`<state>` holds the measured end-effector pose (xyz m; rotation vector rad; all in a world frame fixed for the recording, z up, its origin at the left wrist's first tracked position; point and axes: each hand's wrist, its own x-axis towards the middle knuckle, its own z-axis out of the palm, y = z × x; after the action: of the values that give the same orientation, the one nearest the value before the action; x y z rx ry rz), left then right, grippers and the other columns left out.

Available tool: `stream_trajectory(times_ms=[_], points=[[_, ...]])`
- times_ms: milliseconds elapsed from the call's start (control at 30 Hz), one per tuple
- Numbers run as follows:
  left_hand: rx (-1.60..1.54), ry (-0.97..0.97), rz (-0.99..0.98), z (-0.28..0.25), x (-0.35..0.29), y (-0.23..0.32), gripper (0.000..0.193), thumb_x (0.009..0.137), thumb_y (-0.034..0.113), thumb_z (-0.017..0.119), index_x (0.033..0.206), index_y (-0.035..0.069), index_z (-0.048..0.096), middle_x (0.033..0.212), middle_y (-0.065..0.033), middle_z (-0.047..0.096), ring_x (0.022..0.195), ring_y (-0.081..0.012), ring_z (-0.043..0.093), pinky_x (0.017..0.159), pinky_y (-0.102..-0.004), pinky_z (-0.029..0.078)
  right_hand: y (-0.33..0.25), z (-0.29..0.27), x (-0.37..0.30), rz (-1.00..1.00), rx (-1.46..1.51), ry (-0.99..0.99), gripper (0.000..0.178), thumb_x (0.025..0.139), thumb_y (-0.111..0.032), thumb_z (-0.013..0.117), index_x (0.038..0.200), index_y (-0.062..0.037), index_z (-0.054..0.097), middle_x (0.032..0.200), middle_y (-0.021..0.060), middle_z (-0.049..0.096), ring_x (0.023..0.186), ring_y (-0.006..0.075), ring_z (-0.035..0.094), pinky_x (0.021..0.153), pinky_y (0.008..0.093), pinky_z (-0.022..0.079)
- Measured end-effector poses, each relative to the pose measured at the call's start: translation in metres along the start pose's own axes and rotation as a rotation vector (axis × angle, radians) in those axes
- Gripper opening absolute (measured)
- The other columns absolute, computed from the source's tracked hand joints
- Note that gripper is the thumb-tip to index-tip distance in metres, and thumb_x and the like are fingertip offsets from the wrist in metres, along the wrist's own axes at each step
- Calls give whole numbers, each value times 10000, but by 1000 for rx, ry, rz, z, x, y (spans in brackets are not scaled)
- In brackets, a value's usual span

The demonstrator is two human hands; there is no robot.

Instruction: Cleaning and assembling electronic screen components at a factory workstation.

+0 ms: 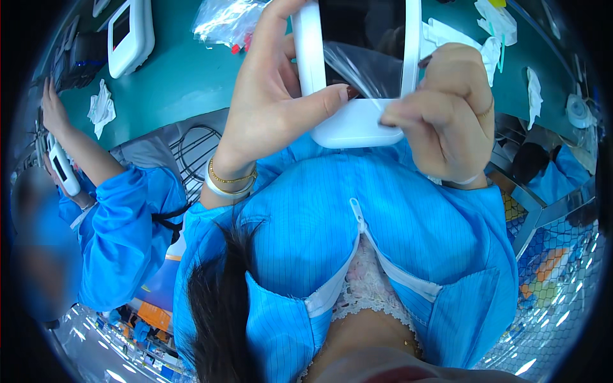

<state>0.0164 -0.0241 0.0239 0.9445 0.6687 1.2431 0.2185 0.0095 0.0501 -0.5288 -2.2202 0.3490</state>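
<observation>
A white handheld device (356, 126) with a dark screen is held up over the near edge of the table. My left hand (271, 105) grips its left side, the thumb lying across the lower left corner of the screen. A clear film (369, 64) stands partly lifted and creased over the glass. At the device's lower right corner, my right hand (452, 112) is closed in a pinch, slightly blurred, and the film runs toward its fingertips. The device's top is cut off by the picture's edge.
On the green table (179, 76) lie another white device (129, 37), a clear plastic bag (225, 24) beside small red pieces, and crumpled white scraps (101, 110). At left, a co-worker's arm (89, 150) is close by, with a white device (62, 167). A metal frame (533, 220) stands right.
</observation>
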Motion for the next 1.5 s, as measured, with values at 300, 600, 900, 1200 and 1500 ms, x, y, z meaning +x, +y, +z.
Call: stream_trajectory(times_ms=[300,600,900,1200,1500], points=[[61,18,29,13,0,6,922,738,-103,664,1459,36,105,1344,-207,444,1210,-260,487,1000,-361,382,-10,-4,-10,-145,322,135,239,607,-291,760,785,-172,654,722,-5,401,692,185,457,661,378,407],[185,118,116,8,-4,8,914,716,-75,698,1436,26,145,1345,-192,431,1209,-253,485,993,-349,394,-13,-1,-24,-186,160,121,171,675,-246,693,782,-131,623,847,21,653,793,165,670,857,447,422],[258,128,127,8,-7,6,856,712,-5,696,1417,34,212,1285,-205,461,1128,-268,545,931,-361,474,-10,-8,-31,-206,86,-21,406,932,-470,411,923,-91,556,862,97,674,760,225,700,1018,551,294],[188,248,-42,8,-29,-5,891,729,64,757,1415,55,188,1249,-182,496,1110,-250,558,928,-358,477,-19,-14,-52,-88,346,-17,348,925,-337,544,995,-1,605,994,205,666,924,406,640,991,545,360],[165,80,-153,19,-48,-2,853,693,-102,619,1409,65,186,1266,-190,461,1158,-252,514,969,-375,434,195,-84,-101,806,-1010,47,203,740,-140,631,650,42,625,691,252,596,690,420,589,626,469,460]])
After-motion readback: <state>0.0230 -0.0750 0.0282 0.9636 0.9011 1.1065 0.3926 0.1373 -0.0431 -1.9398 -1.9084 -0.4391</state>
